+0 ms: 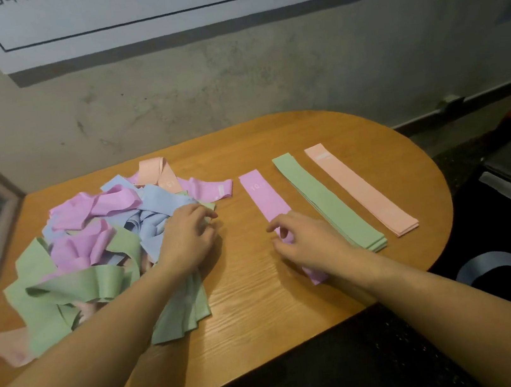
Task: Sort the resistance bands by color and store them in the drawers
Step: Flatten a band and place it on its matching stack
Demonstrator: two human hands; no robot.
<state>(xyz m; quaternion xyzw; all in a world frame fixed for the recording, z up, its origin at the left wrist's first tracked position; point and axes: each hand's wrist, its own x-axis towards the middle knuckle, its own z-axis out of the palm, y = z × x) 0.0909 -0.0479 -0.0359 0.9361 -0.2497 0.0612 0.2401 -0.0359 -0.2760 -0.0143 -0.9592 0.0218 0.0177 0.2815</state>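
Sorting underway: left hand loosely curled on tangled band heap, grasp unclear; right hand relaxed over pink band on worktop. Lift single bands, stack square.

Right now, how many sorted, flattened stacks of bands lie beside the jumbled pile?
3: a purple stack under the right hand, a green stack beside it, a peach stack farthest right. Layers per stack unclear.

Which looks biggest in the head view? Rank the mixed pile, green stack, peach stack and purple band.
1. mixed pile
2. green stack
3. peach stack, near the green in size, so unsure
4. purple band, partly under the right hand
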